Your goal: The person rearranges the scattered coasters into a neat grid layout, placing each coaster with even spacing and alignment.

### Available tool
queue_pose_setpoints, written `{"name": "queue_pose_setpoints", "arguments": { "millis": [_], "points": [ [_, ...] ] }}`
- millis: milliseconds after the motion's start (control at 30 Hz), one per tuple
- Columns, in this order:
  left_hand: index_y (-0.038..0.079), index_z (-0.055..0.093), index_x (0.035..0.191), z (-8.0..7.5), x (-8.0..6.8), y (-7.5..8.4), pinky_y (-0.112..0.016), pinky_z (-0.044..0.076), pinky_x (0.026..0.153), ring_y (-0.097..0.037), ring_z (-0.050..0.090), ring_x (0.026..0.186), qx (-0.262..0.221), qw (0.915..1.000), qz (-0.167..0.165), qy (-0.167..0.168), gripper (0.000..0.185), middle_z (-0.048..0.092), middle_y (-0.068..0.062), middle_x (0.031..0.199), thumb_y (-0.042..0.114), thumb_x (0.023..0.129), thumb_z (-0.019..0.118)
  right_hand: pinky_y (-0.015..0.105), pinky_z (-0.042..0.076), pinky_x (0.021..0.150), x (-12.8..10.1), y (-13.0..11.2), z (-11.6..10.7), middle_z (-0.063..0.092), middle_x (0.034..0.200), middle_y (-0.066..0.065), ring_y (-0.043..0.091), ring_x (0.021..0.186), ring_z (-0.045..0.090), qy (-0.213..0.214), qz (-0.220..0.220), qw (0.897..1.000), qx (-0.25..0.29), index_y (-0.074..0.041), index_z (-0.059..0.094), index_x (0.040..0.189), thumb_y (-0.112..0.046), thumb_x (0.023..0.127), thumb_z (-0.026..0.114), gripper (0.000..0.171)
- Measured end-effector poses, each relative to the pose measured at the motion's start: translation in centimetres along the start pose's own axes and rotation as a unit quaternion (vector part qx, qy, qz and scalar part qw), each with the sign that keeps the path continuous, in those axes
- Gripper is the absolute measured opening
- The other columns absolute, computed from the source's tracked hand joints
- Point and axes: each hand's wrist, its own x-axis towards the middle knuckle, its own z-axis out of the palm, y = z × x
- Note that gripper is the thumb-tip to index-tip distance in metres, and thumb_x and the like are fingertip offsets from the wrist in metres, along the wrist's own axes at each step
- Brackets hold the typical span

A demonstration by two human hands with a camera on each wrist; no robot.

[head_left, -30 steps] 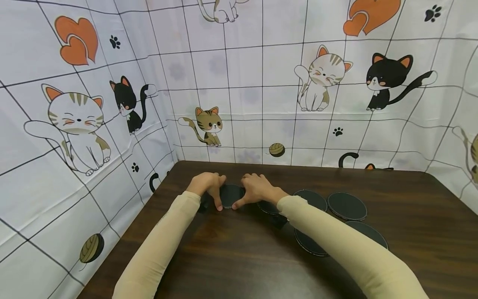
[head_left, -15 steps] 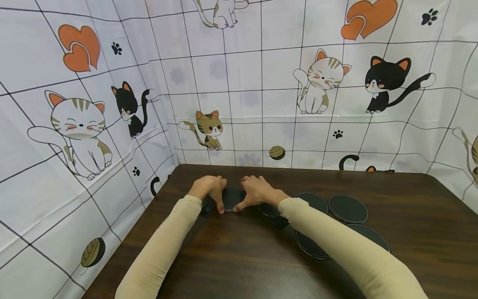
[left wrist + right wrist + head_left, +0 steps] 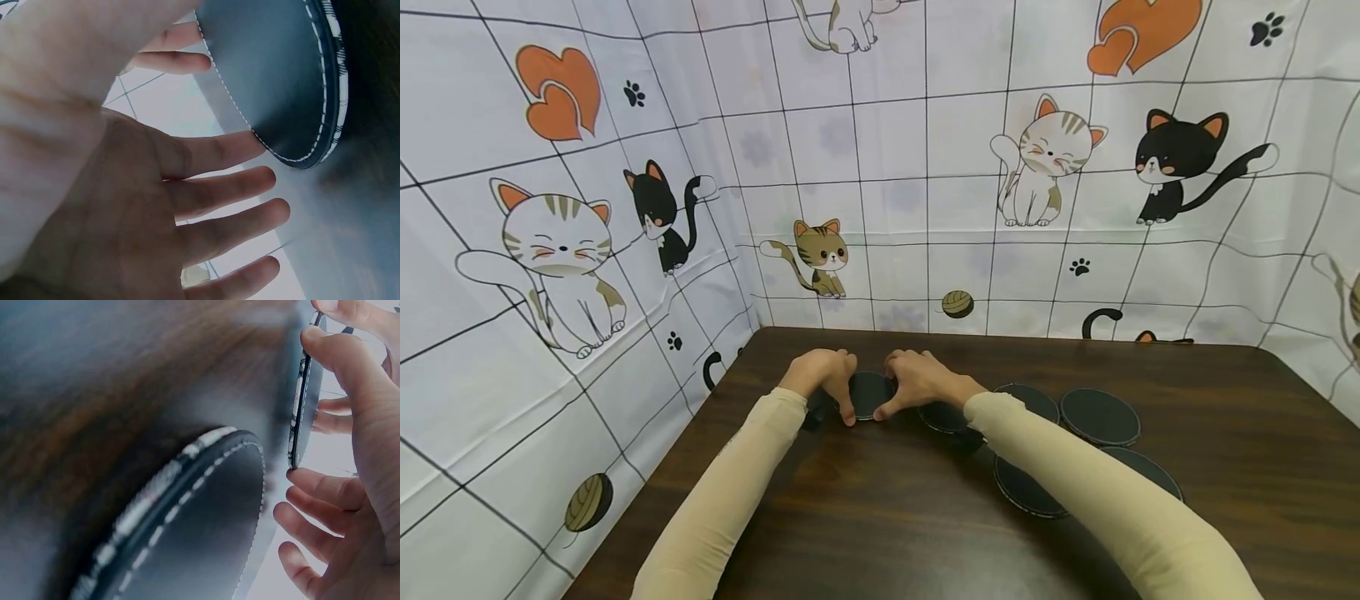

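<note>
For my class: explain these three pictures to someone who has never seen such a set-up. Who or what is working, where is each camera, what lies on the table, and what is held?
No machine here: a person works with two bare hands. The wide picture comes from a camera on the head, looking down at a dark wooden table walled by a cat-print cloth. The other two come from cameras on the wrists, so they look close and tilted.

The left hand and right hand together hold one round dark coaster by its rim. The left wrist view shows its white stitching, with most of that hand's fingers spread beside it. The right wrist view shows it edge-on, pinched by the right thumb.

More coasters lie flat to the right, some overlapping.
</note>
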Motion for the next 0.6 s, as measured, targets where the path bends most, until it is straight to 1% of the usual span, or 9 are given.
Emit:
{"name": "queue_pose_setpoints", "arguments": {
  "millis": [67, 133, 267, 333, 500, 600],
  "points": [
    [0.014, 0.050, 0.140, -0.3, -0.3, 0.0, -0.048, 0.050, 0.088, -0.026, 0.051, 0.109, -0.001, 1.0000, 0.001, 0.002, 0.099, 0.046, -0.008, 0.138, 0.058, 0.063, 0.094, 0.058, 0.038, 0.104, -0.1, 0.1, -0.3, 0.054, 0.141, 0.011, 0.029, 0.126, 0.053, 0.002, -0.007, 1.000, 0.014, -0.007, 0.070, 0.123, -0.065, 0.077, 0.080, 0.075],
    [0.012, 0.050, 0.140, -0.5, -0.5, 0.1, -0.047, 0.050, 0.089, -0.026, 0.052, 0.108, 0.001, 0.9999, 0.015, 0.007, 0.098, 0.047, -0.008, 0.135, 0.058, 0.065, 0.092, 0.059, 0.036, 0.106, -0.5, 0.3, -0.6, 0.054, 0.142, 0.012, 0.030, 0.128, 0.052, 0.008, -0.010, 1.000, 0.025, -0.005, 0.069, 0.125, -0.064, 0.077, 0.080, 0.076],
    [0.006, 0.050, 0.139, -1.0, -0.8, 0.6, -0.043, 0.048, 0.092, -0.025, 0.053, 0.104, 0.003, 0.9977, 0.062, 0.026, 0.094, 0.051, -0.009, 0.126, 0.057, 0.071, 0.090, 0.062, 0.032, 0.108, -1.7, 0.9, -1.6, 0.053, 0.143, 0.012, 0.032, 0.128, 0.052, 0.029, -0.010, 0.999, 0.038, -0.004, 0.067, 0.128, -0.062, 0.077, 0.081, 0.078],
    [0.004, 0.051, 0.136, -1.3, -1.0, 0.8, -0.041, 0.048, 0.092, -0.024, 0.053, 0.103, -0.003, 0.9957, 0.086, 0.033, 0.090, 0.051, -0.009, 0.121, 0.055, 0.073, 0.088, 0.062, 0.031, 0.109, -2.3, 1.1, -2.2, 0.052, 0.145, 0.012, 0.032, 0.128, 0.053, 0.038, -0.011, 0.999, 0.036, -0.004, 0.066, 0.130, -0.062, 0.078, 0.080, 0.079],
    [0.004, 0.051, 0.126, -1.6, -1.4, 1.5, -0.037, 0.046, 0.087, -0.023, 0.052, 0.098, -0.034, 0.9892, 0.137, 0.040, 0.080, 0.049, -0.008, 0.113, 0.055, 0.076, 0.086, 0.060, 0.032, 0.107, -4.3, 1.7, -3.0, 0.051, 0.146, 0.012, 0.032, 0.129, 0.051, 0.059, -0.015, 0.998, 0.025, -0.004, 0.067, 0.129, -0.066, 0.077, 0.079, 0.082],
    [0.005, 0.050, 0.121, -1.7, -2.0, 2.1, -0.036, 0.046, 0.084, -0.023, 0.052, 0.096, -0.052, 0.9851, 0.158, 0.042, 0.077, 0.049, -0.008, 0.110, 0.056, 0.076, 0.085, 0.061, 0.032, 0.107, -5.9, 2.0, -3.4, 0.052, 0.146, 0.012, 0.032, 0.131, 0.050, 0.076, -0.020, 0.997, 0.022, -0.005, 0.068, 0.128, -0.067, 0.076, 0.078, 0.081]
  ]
}}
